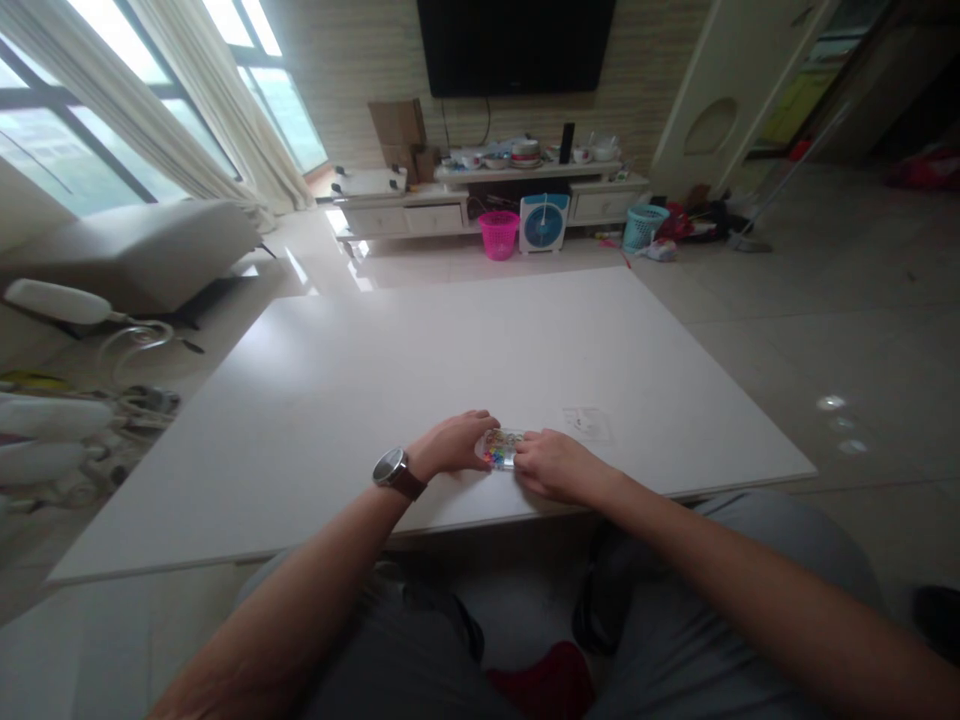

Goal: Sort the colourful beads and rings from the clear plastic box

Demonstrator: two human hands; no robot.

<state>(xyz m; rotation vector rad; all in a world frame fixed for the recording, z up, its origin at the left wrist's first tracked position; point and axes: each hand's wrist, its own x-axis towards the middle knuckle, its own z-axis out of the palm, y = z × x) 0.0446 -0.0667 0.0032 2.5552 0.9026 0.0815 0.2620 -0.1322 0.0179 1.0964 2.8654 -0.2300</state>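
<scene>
Close to the table's front edge lies a small clear plastic case (504, 451) with little multicoloured pieces inside, too small to name. My left hand (463, 440) grips its left end, thumb at the near side and fingers at the far side. At the case's right end, my right hand (550, 462) has its fingers bent and pressed onto it; the fingertips are partly hidden. A wristwatch (391, 467) with a brown strap is on my left wrist. Just to the right of the case, a clear plastic packet (588, 424) with something small and white in it lies flat.
The white table (450, 350) reaches away from my lap. Beyond it, a pink basket (499, 235), a box fan (543, 222) and a blue basket (643, 228) stand by a low TV cabinet (435, 215). White metal-framed equipment (60, 420) stands at the left.
</scene>
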